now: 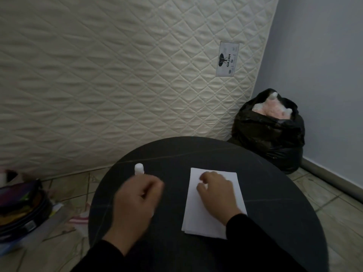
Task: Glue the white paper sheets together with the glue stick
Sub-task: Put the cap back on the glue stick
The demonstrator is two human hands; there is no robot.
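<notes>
Two or more white paper sheets (213, 216) lie stacked on the round black table (275, 213), their edges slightly offset at the near corner. My right hand (215, 192) rests on the upper half of the stack, fingers spread and bent, pressing down. A white glue stick (139, 168) stands upright on the table to the left of the paper. My left hand (137, 197) is just on the near side of it, blurred, with loosely curled fingers. They hide the stick's lower part, so I cannot tell whether they touch it.
A quilted cream mattress (117, 75) leans upright behind the table. A black bin bag (271, 134) with pink stuffing sits on the floor at the right, by the wall. A colourful case (21, 209) and scattered items lie on the tiled floor at the left.
</notes>
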